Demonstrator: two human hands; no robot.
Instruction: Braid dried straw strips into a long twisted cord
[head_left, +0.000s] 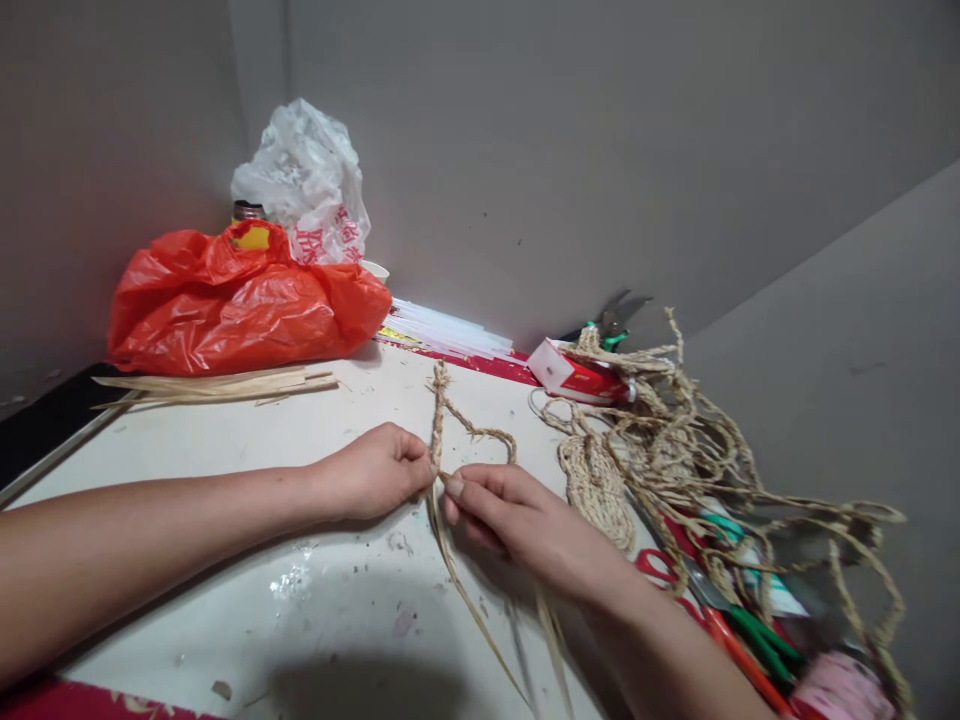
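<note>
A braided straw cord [439,410] runs up the middle of the white table, with a thinner twisted length curving off to its right. My left hand [382,468] pinches the lower end of the braid between thumb and fingers. Close beside it on the right, my right hand [502,510] is closed on a straw strand at the same spot. Loose flat strands [459,580] hang from between the hands toward the front of the table.
An orange plastic bag [240,310] and a clear bag [307,165] stand at the back left, with dry straw strips [225,385] before them. White sticks [450,330] lie at the back. Tangled straw rope [675,430], a woven piece [596,490] and scissors [705,585] crowd the right.
</note>
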